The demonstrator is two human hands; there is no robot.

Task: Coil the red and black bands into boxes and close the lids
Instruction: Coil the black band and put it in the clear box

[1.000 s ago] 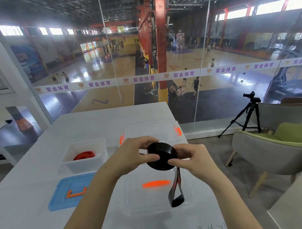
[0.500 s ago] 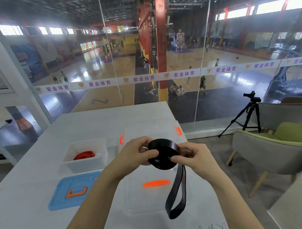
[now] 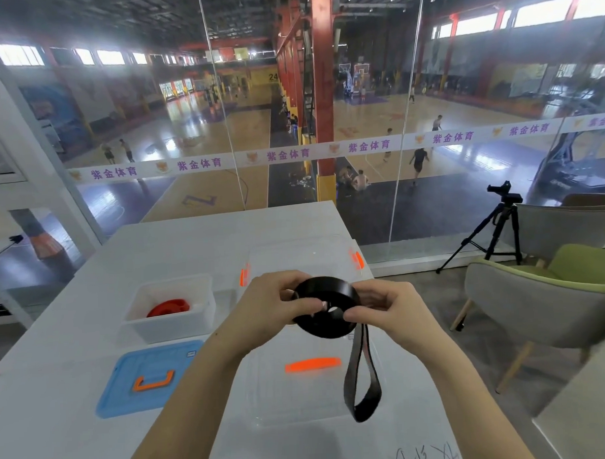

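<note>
Left hand: the left hand [image 3: 272, 302] has its fingers curled, and thumb and fingertips pinch the near-left rim of the black coil.
Right hand: the right hand [image 3: 389, 308] is curled too, with its thumb on the coil's near-right rim and its fingers wrapped behind it.
Black band: the flat black band [image 3: 326, 309] is wound into a thick ring held between the two hands and raised off the table.
Loose end: a long doubled loop [image 3: 363, 385] hangs from the ring just under the right thumb. Whether it touches the lid below cannot be told.
Red band: the red flat band [image 3: 168, 306] lies coiled well to the left of the left hand, inside the open white opaque plastic box [image 3: 167, 328].
Blue lid: the blue rectangular plastic lid [image 3: 128, 400] with an orange handle lies flat beside the left forearm, just nearer than the white box.
Clear lid: the clear plastic lid [image 3: 283, 398], with an orange handle [image 3: 312, 364], lies under both hands.
Clear box: the clear plastic box [image 3: 295, 257] with orange side latches stands just beyond the hands, open.
Table: the white table [image 3: 44, 427] carries all the boxes and lids.
Right of the right hand: a green and grey upholstered chair [image 3: 551, 310] stands there, with a black tripod [image 3: 496, 229] farther off.
</note>
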